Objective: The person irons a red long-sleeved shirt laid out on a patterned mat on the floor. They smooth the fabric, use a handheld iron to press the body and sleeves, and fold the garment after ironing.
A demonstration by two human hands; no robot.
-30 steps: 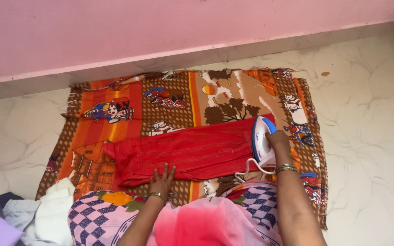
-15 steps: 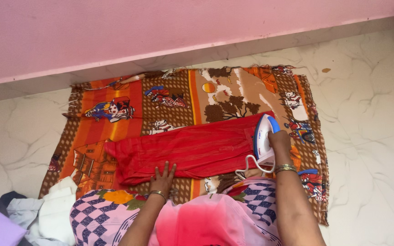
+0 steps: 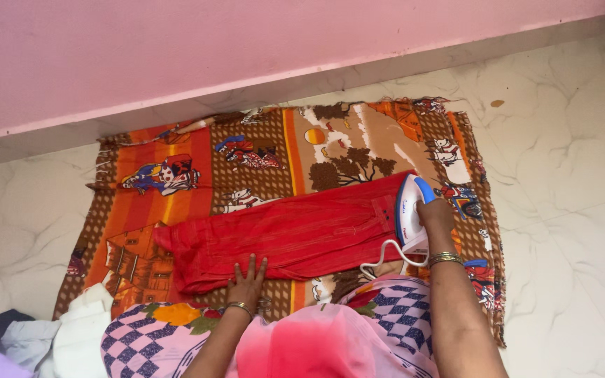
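A red garment (image 3: 295, 234) lies spread flat across a patterned orange and brown blanket (image 3: 176, 175) on the floor. My right hand (image 3: 437, 215) grips the handle of a white and blue electric iron (image 3: 409, 210), which rests on the garment's right end. The iron's white cord (image 3: 381, 257) loops down toward my lap. Fingers spread, my left hand (image 3: 248, 280) presses flat on the near edge of the garment. Both wrists wear bangles.
A pile of white and dark clothes (image 3: 57, 339) lies at the near left by my knee. White marble floor (image 3: 568, 182) surrounds the blanket. A pink wall (image 3: 246, 49) runs along the far side.
My right hand has slid the iron slightly to the left along the garment's right end. My left hand stays pressed on the near edge.
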